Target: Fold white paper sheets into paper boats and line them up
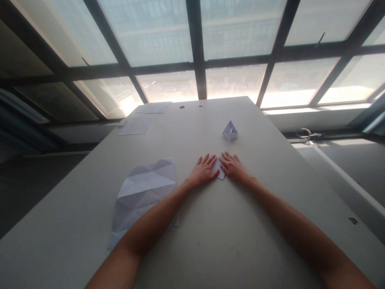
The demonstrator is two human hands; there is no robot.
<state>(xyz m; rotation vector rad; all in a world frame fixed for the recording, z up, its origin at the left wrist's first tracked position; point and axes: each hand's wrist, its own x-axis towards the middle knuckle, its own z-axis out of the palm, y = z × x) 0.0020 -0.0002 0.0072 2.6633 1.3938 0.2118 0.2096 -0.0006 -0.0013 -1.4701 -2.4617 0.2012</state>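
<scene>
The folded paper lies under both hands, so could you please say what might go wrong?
The folded paper might crease crooked, as the left hand and right hand hide much of it. The left forearm, crossing the creased sheet in view, could brush it. The pointed paper shape beyond both hands might get bumped.

Office-like room: 1 white table (192, 136) before tall dark-framed windows (197, 50)
</scene>
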